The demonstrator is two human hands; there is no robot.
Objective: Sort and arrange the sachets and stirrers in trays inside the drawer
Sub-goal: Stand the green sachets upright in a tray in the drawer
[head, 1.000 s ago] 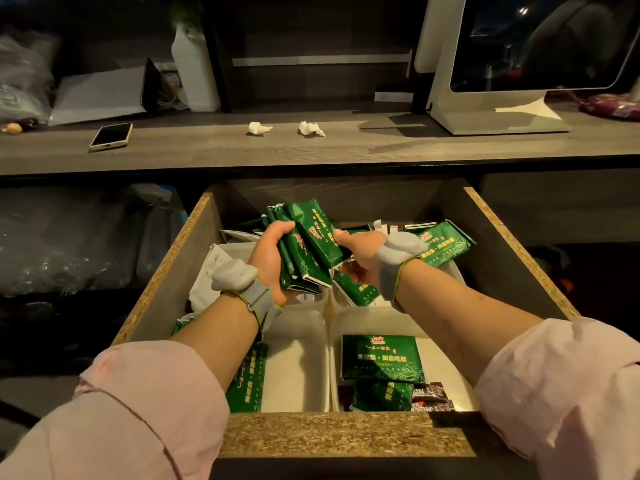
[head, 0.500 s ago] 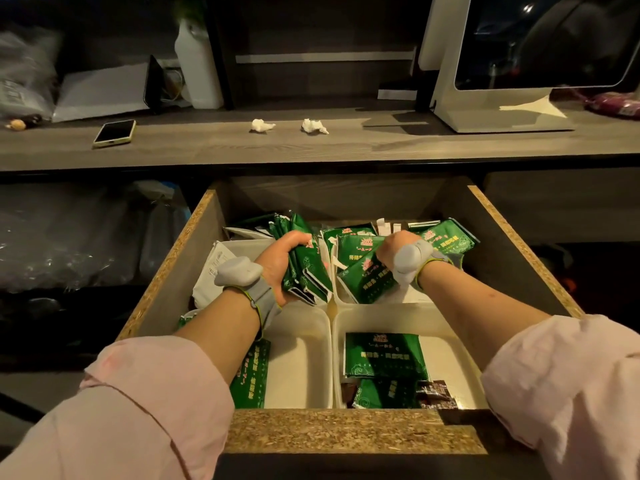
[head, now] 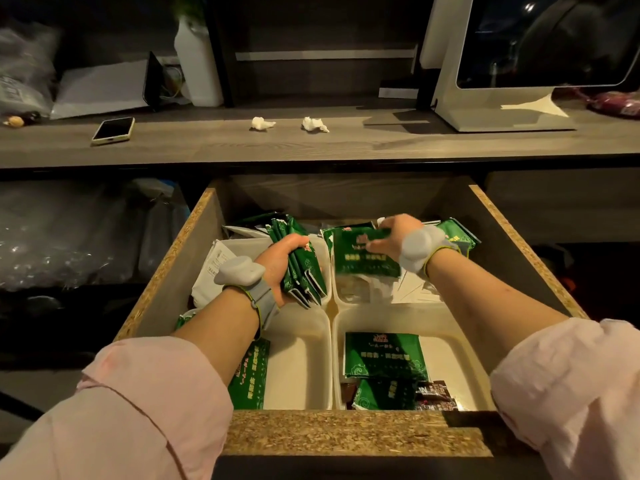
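Observation:
The open wooden drawer [head: 349, 432] holds several white trays. My left hand [head: 281, 264] grips a stack of green sachets [head: 302, 268] on edge over the far left tray [head: 320, 249]. My right hand [head: 394, 238] holds one green sachet [head: 363, 259] flat over the far right tray [head: 341, 292], its fingers curled on the sachet's top edge. The near right tray [head: 446, 336] contains green sachets [head: 384, 355] and dark brown sachets [head: 434, 396]. A green sachet [head: 251, 377] lies in the near left tray [head: 298, 362]. More green sachets [head: 457, 235] sit at the far right behind my wrist.
White paper packets [head: 211, 271] lean against the drawer's left wall. On the counter above lie a phone [head: 113, 129], two crumpled tissues [head: 262, 123], and a white screen stand [head: 502, 112] at the right. Plastic bags [head: 52, 244] fill the shelf left of the drawer.
My right hand has pulled one green sachet up from the far right tray and moved back and right. My left hand lowered its stack of sachets slightly toward the far left tray.

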